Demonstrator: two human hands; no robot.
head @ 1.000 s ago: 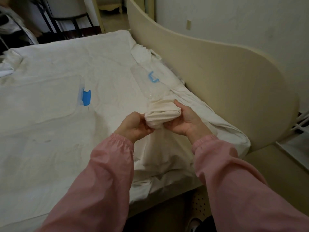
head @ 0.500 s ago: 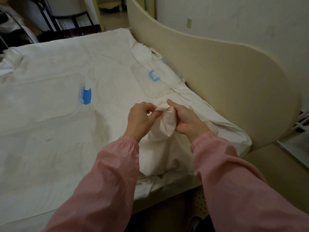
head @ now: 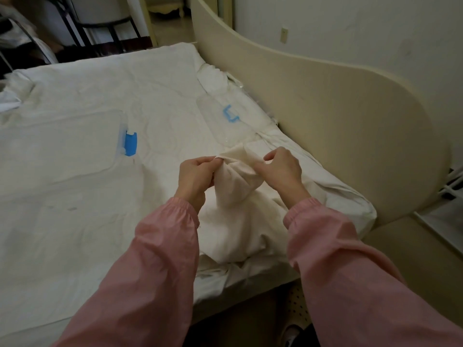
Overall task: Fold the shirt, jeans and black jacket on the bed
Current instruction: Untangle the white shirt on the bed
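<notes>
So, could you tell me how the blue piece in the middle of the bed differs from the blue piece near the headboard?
The mid-bed blue piece is a solid block in a deeper blue; the headboard-side blue piece is an open bracket shape in a paler blue. The first sits at the edge of a large clear plastic bag, the second on a smaller-looking clear bag. Both lie on the white bedding.

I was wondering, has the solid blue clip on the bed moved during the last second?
No. The solid blue clip lies at the same spot, equally far from the headboard as before.
</notes>
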